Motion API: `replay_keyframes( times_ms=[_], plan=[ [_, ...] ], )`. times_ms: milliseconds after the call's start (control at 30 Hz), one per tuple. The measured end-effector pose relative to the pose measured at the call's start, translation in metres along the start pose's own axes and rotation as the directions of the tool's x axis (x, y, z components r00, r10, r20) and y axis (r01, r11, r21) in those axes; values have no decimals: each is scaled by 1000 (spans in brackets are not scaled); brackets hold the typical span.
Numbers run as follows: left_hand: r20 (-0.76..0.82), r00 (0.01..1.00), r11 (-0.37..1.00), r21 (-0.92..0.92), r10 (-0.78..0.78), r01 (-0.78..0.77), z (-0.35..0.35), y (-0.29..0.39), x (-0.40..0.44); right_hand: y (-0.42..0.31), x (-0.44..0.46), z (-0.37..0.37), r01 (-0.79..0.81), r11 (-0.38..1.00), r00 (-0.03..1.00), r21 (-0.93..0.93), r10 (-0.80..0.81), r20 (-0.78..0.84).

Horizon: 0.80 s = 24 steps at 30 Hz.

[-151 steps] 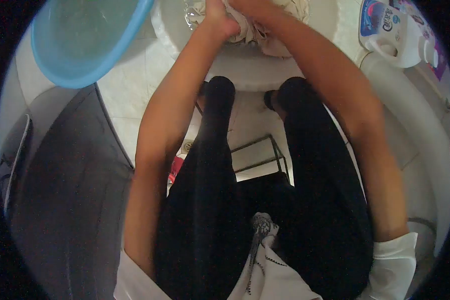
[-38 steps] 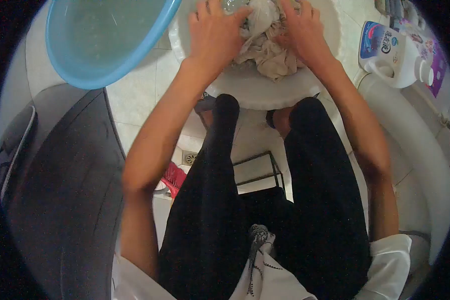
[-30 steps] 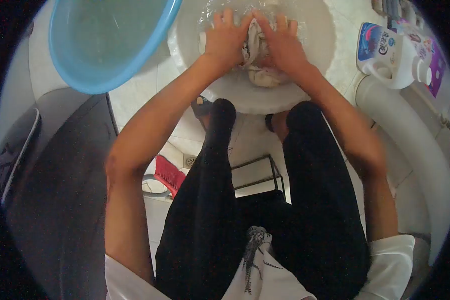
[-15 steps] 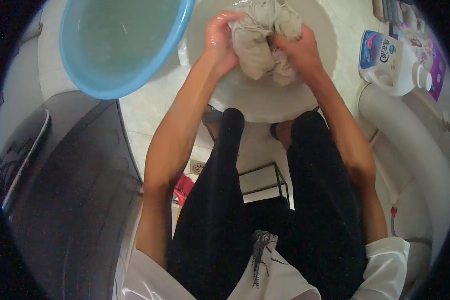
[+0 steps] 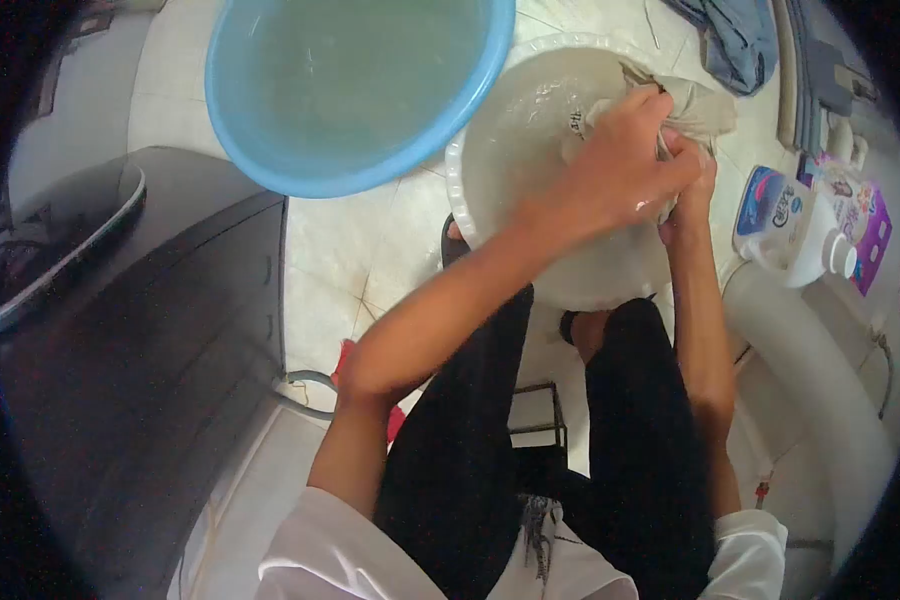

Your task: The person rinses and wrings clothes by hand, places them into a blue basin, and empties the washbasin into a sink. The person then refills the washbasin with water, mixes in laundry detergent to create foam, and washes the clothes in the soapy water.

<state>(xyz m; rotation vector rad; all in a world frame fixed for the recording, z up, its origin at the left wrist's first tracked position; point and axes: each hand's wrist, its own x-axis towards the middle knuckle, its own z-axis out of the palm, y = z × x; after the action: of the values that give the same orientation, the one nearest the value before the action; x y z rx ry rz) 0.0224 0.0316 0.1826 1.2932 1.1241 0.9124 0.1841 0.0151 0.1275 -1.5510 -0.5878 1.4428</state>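
Note:
A wet beige cloth (image 5: 698, 108) is bunched at the right side of a white basin (image 5: 457, 180) with a scalloped rim. My left hand (image 5: 635, 155) reaches across the basin, its fingers closed on the cloth. Close beside it on the right, my right hand (image 5: 692, 195) grips the same cloth, its fingers partly hidden by my left hand and the folds. Dark lettering shows on a part of the cloth near my left hand. Cloudy water lies in the basin.
A blue tub (image 5: 345, 185) of cloudy water stands at the upper left. Detergent bottles (image 5: 785, 225) and a thick white pipe (image 5: 810, 350) are on the right. Blue-grey clothing (image 5: 735, 45) lies at the upper right. A dark appliance (image 5: 160, 370) fills the left side.
The view has shifted, so the tub and basin appear farther right and lower. My hands have come together at the basin's right side, with the cloth now bunched between them.

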Motion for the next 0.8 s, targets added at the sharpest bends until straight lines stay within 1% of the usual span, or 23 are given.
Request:
replay_keyframes(
  times_ms=[33,67,100,133,167,200,233,267,300,333,367,400,433,467,533,567,600,633,667,700,733,767,800],
  plan=[
    [-83,992,974,214,99,-79,5,4,-3,6,3,-3,3,1000,1000,-5,-3,12],
    [-96,991,974,211,98,-76,11,1,-6,6,-2,3,90,996,996,-3,-90,-22],
    [-258,960,992,97,109,-86,11,-7,-10,5,-8,15,175,984,982,-29,-177,-64],
    [-408,906,993,2,110,-120,18,-15,-12,2,-12,17,181,982,981,-43,-184,-61],
    [-416,902,991,-7,118,-132,18,-17,-12,-1,-12,19,299,949,954,-101,-299,22],
    [-401,908,947,-321,-117,-20,17,-20,-14,-3,-14,19,412,899,910,-149,-398,111],
    [-310,889,791,-605,-339,91,16,-24,-19,-6,-17,20,414,895,909,-164,-399,120],
    [-311,886,784,-615,-344,88,13,-31,-19,-12,-22,25,431,873,902,-226,-417,109],
    [-248,834,715,-661,-494,227,8,-39,-15,-16,-27,31,446,849,894,-284,-437,99],
    [-183,756,628,-693,-629,354,4,-47,-14,-19,-31,36,446,849,895,-285,-433,109],
    [-192,750,626,-697,-633,349,-3,-41,-15,-22,-36,41,472,843,881,-258,-460,111],
    [104,748,359,-829,-656,429,-8,-37,-17,-22,-40,44,495,837,869,-233,-484,107],
    [388,719,66,-855,-577,515,-11,-31,-18,-20,-41,44,490,840,872,-232,-477,110],
    [389,717,64,-855,-579,515,-11,-30,-18,-18,-41,44,601,722,795,-343,-583,168],
    [349,728,86,-869,-590,487,-9,-27,-18,-16,-41,39,686,578,710,-443,-666,229],
    [355,725,81,-867,-590,491,-10,-31,-19,-15,-42,38,605,661,796,-443,-527,299],
    [365,742,53,-880,-562,473,-14,-35,-19,-16,-44,36,513,730,853,-452,-373,365],
    [370,762,30,-891,-531,454,-17,-39,-17,-16,-45,36,514,728,853,-453,-376,363],
    [371,762,33,-889,-530,456,-20,-38,-15,-20,-50,44,476,763,863,-437,-310,399],
    [436,731,-28,-867,-525,497,-23,-38,-11,-22,-53,50,436,794,867,-424,-243,435],
    [498,696,-87,-840,-517,536,-25,-38,-8,-20,-54,51,436,794,867,-424,-244,435],
    [500,695,-89,-839,-517,537,-25,-44,-5,-16,-54,51,576,671,802,-467,-352,483],
    [426,783,4,-877,-453,480,-22,-54,-4,-14,-55,53,692,523,719,-497,-441,537]
  ],
)
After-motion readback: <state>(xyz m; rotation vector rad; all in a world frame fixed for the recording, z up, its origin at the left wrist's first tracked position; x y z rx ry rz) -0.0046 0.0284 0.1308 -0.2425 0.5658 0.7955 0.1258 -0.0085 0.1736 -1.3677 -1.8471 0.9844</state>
